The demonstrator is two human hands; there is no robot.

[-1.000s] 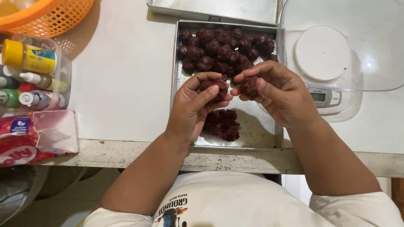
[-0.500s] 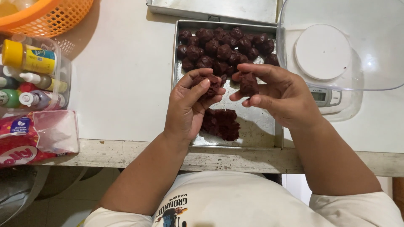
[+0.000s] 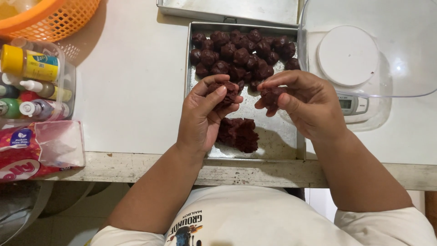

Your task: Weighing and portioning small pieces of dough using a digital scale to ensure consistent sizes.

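Tray (image 3: 282,141), centre frame: dull grey metal, smooth, faint sheen. Dough lump (image 3: 239,133) and balls (image 3: 236,54): dark brown, matt, rough, crumbly. Bowl (image 3: 409,45), upper right: clear glossy plastic. Scale (image 3: 348,61) under it: smooth white plastic. Basket (image 3: 50,18), upper left: orange plastic mesh. Table (image 3: 127,91): white, smooth, matt; front edge worn, rough.

Bare tray floor (image 3: 273,132) lies open between dough balls (image 3: 241,54) and dough lump (image 3: 239,134).

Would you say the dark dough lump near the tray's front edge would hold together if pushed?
The lump looks soft and craggy, so it would probably dent or crumble rather than slide. It seems sticky: bits cling in both hands. Unlike the balls, it likely won't roll.
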